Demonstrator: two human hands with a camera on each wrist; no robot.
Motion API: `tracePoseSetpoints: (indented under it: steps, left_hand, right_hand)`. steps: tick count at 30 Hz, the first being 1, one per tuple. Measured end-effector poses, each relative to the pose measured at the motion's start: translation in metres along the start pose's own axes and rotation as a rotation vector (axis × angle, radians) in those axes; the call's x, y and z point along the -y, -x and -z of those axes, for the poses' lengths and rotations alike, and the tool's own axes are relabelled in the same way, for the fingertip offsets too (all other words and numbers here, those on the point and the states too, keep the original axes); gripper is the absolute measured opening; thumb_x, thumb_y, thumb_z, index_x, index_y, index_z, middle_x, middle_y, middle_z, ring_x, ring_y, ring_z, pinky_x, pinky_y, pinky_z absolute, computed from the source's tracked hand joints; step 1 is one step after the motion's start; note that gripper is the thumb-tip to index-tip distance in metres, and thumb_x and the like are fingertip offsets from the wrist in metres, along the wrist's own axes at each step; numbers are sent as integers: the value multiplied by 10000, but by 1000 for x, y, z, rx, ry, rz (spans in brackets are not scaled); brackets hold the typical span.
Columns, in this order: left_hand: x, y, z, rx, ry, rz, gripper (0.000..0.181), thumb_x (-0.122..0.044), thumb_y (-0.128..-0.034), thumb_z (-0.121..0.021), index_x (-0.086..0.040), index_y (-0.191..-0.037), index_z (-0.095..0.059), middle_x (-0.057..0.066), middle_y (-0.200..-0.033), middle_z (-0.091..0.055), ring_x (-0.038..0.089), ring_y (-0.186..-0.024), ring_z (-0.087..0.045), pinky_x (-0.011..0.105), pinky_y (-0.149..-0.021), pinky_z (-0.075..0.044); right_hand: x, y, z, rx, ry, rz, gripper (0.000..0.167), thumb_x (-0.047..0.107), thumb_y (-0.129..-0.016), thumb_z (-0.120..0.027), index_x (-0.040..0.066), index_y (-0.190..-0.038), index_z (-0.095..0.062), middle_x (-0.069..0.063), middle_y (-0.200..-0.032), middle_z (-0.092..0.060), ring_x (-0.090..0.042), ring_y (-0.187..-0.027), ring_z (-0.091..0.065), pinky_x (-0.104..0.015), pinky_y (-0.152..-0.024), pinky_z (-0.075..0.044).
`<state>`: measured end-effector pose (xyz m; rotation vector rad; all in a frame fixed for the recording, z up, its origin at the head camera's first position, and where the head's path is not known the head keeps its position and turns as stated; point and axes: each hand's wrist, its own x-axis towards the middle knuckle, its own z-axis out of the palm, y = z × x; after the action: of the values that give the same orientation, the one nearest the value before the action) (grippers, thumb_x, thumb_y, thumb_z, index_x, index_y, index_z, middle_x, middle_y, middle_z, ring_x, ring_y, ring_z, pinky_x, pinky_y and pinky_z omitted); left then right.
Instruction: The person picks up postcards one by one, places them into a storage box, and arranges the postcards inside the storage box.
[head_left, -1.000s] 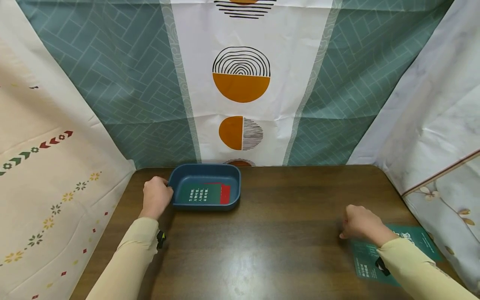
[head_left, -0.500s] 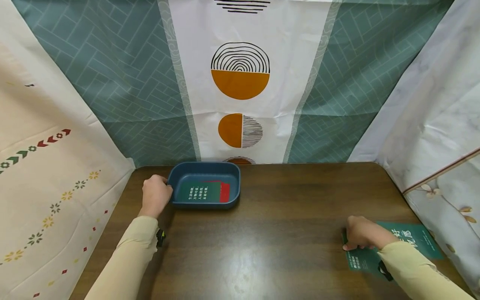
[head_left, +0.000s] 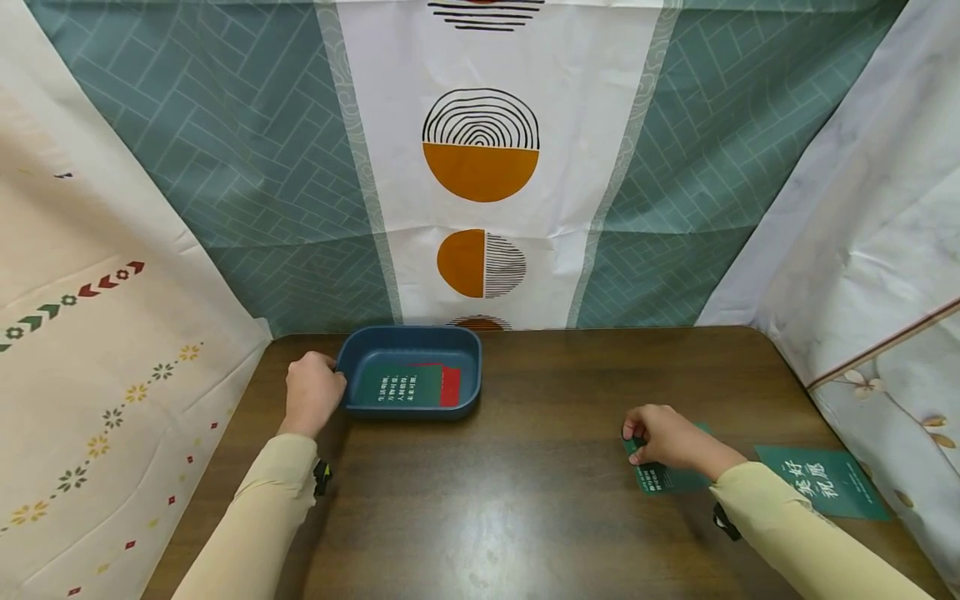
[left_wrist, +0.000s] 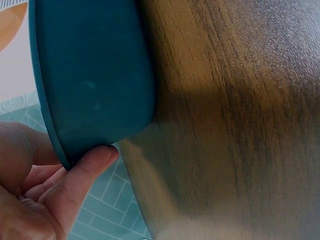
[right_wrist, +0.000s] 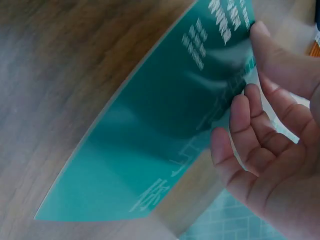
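Note:
At the back left of the table, my left hand (head_left: pixel 313 393) grips the left rim of a dark blue tray (head_left: pixel 471 392); in the left wrist view the thumb lies on the outside of the tray's wall (left_wrist: pixel 100 100). Inside the tray lie a green card (head_left: pixel 405 387) with white characters and, partly under it, a red card (head_left: pixel 450 387). My right hand (head_left: pixel 671 437) pinches another green card (head_left: pixel 656 478) by its edge above the right half of the table. In the right wrist view this card (right_wrist: pixel 125 135) bows slightly between thumb and fingers.
One more green card (head_left: pixel 828 483) with white characters lies at the table's right edge, near the right sleeve. The brown wooden table (head_left: pixel 480 492) meets a hanging patterned cloth (head_left: pixel 480 283) behind, with pale cloths on both sides.
My right hand has picked up a green card from the right and carried it leftward, uncovering another green card beneath. The left hand and the tray have stayed in place.

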<state>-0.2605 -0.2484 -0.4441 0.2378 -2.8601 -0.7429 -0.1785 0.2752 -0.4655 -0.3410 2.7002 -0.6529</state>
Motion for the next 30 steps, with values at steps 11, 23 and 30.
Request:
tracePoseSetpoints:
  steps: [11, 23, 30]
  left_hand:
    - [-2, 0, 1, -12, 5, -3, 269, -95, -816, -561, 66, -977, -703, 262, -982, -684, 442, -878, -632, 528, -730, -521]
    - [1, 1, -1, -8, -1, 2, 266, -102, -817, -566, 66, -973, -702, 267, -981, -682, 443, -878, -632, 532, -735, -518]
    - [0, 1, -1, -18, 0, 7, 260, -104, -821, -570, 66, -965, -704, 260, -964, -687, 429, -861, -639, 524, -731, -525]
  right_hand:
    - [-22, 33, 20, -229, 76, -310, 598, 553, -757, -675, 6, -949, -533, -116, -837, -531, -243, -736, -485, -356, -607, -407]
    - [-51, 54, 23, -28, 63, -512, 1130, 789, -580, -629, -198, -1087, -417, -373, -1024, -488, -439, -866, -522, -553, -718, -458]
    - [-54, 51, 17, -54, -17, -532, 644, 727, -549, -708, 182, -533, -366, 56, -542, -275, -128, -465, -363, -283, -458, -355]
